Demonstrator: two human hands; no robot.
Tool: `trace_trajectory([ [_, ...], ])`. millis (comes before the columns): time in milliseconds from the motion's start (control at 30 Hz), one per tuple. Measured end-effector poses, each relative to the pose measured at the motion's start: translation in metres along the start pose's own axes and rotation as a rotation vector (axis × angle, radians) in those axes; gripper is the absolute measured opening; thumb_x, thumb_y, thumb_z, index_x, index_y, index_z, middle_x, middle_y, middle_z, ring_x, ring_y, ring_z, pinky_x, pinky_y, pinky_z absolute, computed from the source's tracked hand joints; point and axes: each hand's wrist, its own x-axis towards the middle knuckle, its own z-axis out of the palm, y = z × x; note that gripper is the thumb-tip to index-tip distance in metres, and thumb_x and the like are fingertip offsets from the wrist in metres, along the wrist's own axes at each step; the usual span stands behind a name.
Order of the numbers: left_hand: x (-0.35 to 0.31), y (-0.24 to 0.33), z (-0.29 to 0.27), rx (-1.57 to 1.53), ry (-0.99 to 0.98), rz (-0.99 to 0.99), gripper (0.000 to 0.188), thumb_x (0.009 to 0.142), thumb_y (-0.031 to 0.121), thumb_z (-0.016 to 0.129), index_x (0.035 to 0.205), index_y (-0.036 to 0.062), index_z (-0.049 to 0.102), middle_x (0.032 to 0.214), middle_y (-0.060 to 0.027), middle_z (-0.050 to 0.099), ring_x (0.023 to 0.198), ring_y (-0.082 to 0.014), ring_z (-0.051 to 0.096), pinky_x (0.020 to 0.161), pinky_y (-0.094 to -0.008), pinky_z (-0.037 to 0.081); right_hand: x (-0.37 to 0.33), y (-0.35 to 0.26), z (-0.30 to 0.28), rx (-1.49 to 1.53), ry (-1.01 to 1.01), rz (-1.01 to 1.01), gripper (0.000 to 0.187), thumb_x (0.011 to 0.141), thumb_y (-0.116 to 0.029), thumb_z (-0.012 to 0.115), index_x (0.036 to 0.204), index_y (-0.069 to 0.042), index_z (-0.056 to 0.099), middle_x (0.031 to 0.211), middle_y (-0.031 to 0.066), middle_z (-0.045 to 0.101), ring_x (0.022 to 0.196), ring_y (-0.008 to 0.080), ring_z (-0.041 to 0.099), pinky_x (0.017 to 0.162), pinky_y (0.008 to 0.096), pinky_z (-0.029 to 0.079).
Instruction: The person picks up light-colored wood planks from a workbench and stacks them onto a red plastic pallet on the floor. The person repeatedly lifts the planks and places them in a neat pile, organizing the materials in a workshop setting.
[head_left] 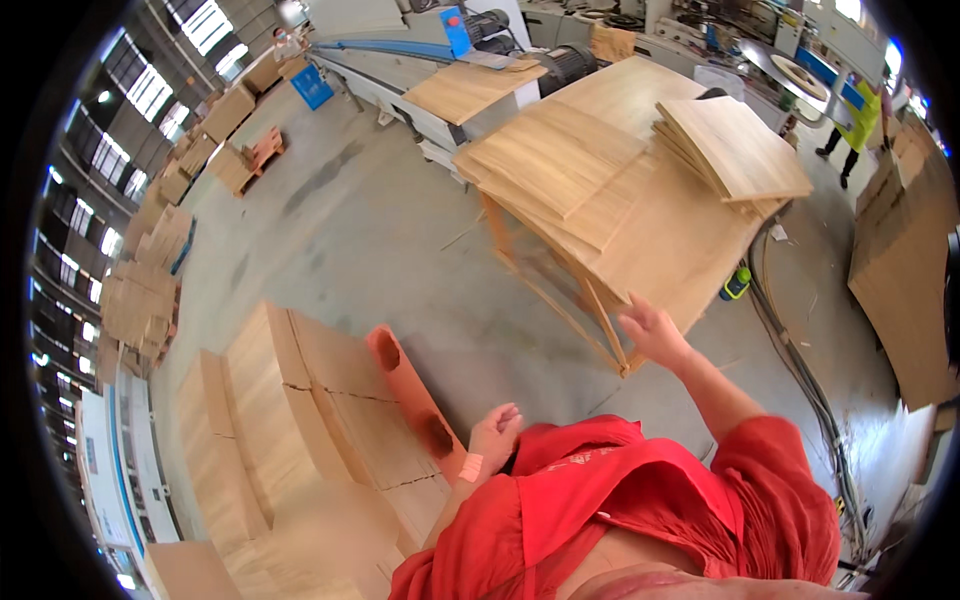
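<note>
My right hand hangs by the near edge of a wooden worktable, fingers partly stretched and nothing seen in them. Low beside my red clothing is my left hand, its fingers loosely bent and holding nothing that I can see; a pale patch is on that wrist. The nearest thing to it is an orange pallet with round-ended openings, under stacked wood-grain panels. On the worktable lie several flat wood-grain boards, and a smaller pile of boards sits at its far right corner.
Grey machinery with a blue rail stands beyond the table. Thick cables run along the floor at right, near a green and dark bottle-like object. Large cardboard stands far right, near a person in a yellow-green top. Loaded pallets line the left.
</note>
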Motion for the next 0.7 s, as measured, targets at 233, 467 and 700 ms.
trace_trajectory([
  [233, 0.089, -0.011, -0.045, -0.163, 0.221, -0.167, 0.04, 0.09, 0.017, 0.057, 0.122, -0.0064, 0.05, 0.118, -0.0165, 0.06, 0.107, -0.0182, 0.058, 0.092, -0.0278, 0.045, 0.271, -0.05, 0.054, 0.352, -0.007, -0.023, 0.071, 0.09, -0.034, 0.055, 0.139, 0.008, 0.024, 0.123, 0.0172, 0.055, 0.109, 0.025, 0.055, 0.091, 0.0322, 0.045],
  [467, 0.198, -0.009, -0.124, -0.141, 0.292, -0.259, 0.045, 0.089, 0.021, 0.057, 0.123, -0.0073, 0.049, 0.118, -0.0169, 0.059, 0.108, -0.0212, 0.057, 0.094, -0.0299, 0.043, 0.509, -0.078, 0.104, 0.666, 0.106, 0.358, 0.07, 0.085, -0.04, 0.063, 0.132, -0.001, 0.029, 0.126, 0.016, 0.044, 0.114, 0.029, 0.049, 0.088, 0.043, 0.048],
  [700, 0.228, -0.043, -0.186, -0.024, 0.453, -0.166, 0.029, 0.091, 0.019, 0.053, 0.111, -0.0015, 0.056, 0.081, -0.0084, 0.062, 0.074, -0.0164, 0.059, 0.067, -0.0261, 0.048, 0.687, -0.099, 0.152, 1.106, 0.546, 0.526, 0.054, 0.084, -0.03, 0.067, 0.128, -0.01, 0.043, 0.125, 0.0102, 0.051, 0.11, 0.0289, 0.052, 0.086, 0.0509, 0.047],
])
